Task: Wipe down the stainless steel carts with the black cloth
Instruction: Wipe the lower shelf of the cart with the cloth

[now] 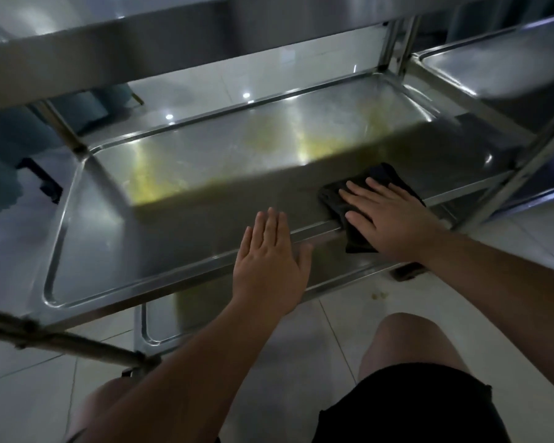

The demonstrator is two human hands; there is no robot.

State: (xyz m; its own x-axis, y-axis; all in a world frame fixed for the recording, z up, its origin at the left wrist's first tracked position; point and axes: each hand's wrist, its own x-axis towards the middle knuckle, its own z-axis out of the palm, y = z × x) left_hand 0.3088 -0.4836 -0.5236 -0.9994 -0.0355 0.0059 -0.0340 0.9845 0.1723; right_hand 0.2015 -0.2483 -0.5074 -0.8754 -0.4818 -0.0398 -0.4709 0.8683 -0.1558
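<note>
I see the stainless steel cart (87, 199) filling most of the head view, with its middle shelf tray (205, 161) directly below me. The tray is a shallow pan with a raised rim all round. It holds the black cloth (343, 199) and both of my hands; its metal floor shows yellowish smears toward the far side. An upper shelf (141, 43) crosses the top of the view, and a lower shelf (160, 327) shows beneath the tray's near rim. A second cart (493, 65) stands just beside the first, on the right. White floor tiles (333, 330) lie under both.

My right hand (387, 215) lies flat on the black cloth, near the right end of the tray at its near rim. The fingers are straight and slightly spread, pressing down on the cloth, not curled round it. Cloth shows beyond the fingertips, and on the thumb side a flap of it hangs over the rim.

My left hand (269, 260) rests flat on the near rim, left of the cloth and apart from it. Its fingers are straight and held together, thumb out to the side, gripping nothing.

I can read no brand, label or writing anywhere.
</note>
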